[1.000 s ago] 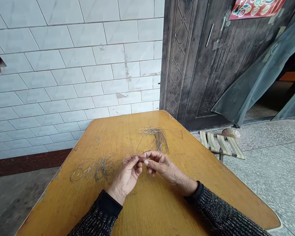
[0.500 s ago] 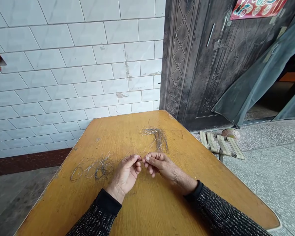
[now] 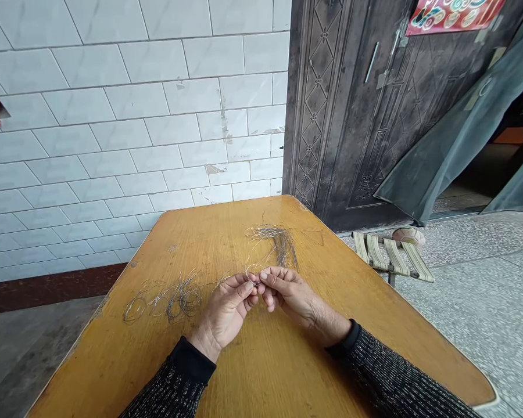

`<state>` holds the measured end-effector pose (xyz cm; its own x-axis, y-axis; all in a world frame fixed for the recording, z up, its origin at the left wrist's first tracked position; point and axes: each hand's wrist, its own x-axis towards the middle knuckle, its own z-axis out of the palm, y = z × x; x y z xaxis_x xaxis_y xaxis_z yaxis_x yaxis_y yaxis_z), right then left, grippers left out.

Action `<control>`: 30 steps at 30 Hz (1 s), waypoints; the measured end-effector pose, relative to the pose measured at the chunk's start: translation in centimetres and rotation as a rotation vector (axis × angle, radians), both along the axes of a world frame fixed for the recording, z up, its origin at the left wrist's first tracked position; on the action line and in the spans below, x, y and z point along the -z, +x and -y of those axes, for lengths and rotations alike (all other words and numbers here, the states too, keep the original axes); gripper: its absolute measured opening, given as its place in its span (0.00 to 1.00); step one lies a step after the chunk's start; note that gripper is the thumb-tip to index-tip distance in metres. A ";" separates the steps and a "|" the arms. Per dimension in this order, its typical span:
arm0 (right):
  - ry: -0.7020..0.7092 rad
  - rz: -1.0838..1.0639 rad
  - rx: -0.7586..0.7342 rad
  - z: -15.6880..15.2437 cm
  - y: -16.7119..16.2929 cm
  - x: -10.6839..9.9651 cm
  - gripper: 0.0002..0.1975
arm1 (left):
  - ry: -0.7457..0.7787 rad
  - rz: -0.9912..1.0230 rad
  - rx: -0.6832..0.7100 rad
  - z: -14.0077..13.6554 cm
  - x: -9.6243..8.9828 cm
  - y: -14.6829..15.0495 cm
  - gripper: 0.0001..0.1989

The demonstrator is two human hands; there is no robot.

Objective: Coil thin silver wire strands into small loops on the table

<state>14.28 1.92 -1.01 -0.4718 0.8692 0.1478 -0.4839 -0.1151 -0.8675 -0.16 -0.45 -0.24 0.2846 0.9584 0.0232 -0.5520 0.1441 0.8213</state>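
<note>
A thin wire [image 3: 250, 268], bent into a loop, stands up between my two hands above the table. My left hand [image 3: 227, 310] pinches it between thumb and fingertips. From the other side, my right hand [image 3: 290, 295] pinches the same wire, the fingertips of both hands nearly touching. To the left of my left hand lies a group of coiled wire loops [image 3: 184, 299] on the tabletop. Beyond my right hand is a bundle of loose, bent wires [image 3: 283, 244]. The wire's ends are too fine to follow.
The wooden table [image 3: 331, 360] reaches to a white tiled wall [image 3: 157, 116] and a dark carved door [image 3: 340, 145]. On the right, a folding stool [image 3: 392, 255] with striped straps stands on the speckled floor, beside a grey-green curtain [image 3: 453, 157].
My left hand has shifted slightly right, closer to my right hand. The wire loop between them now stands up more visibly. The wire piles have stayed put.
</note>
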 end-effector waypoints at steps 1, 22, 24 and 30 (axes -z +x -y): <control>0.012 0.004 0.001 0.0 0.0 0.0 0.13 | 0.013 -0.010 -0.008 0.0 0.0 0.0 0.06; 0.207 0.384 0.305 -0.2 0.2 -0.8 0.15 | 0.182 -0.556 -0.247 0.3 0.5 0.1 0.13; 0.210 0.399 0.309 -0.2 0.2 -0.8 0.13 | 0.169 -0.547 -0.260 0.3 0.5 0.1 0.13; 0.265 0.426 0.324 -0.4 0.3 -0.2 0.09 | 0.071 -0.425 -0.229 0.1 0.8 0.1 0.12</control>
